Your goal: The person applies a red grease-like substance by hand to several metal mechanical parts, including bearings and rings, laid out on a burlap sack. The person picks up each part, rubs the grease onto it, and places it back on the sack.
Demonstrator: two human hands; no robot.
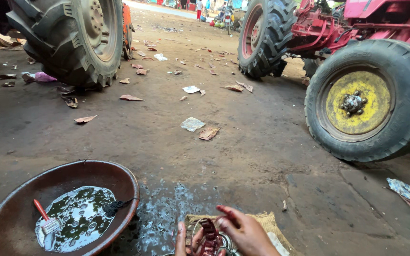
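Two bare hands, left hand [182, 239], right hand [245, 232], grease-smeared fingers, no sleeves visible

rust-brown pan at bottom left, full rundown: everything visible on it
The pan is a wide, shallow round bowl, rusty brown, metal by the look, sitting flat on the dirt ground with its lower-left edge cut off by the frame. A dark, oily-looking liquid with bubbles pools in its bottom. A red-handled brush lies in the pool, and a black scrap rests near the right rim. Neither hand touches it.
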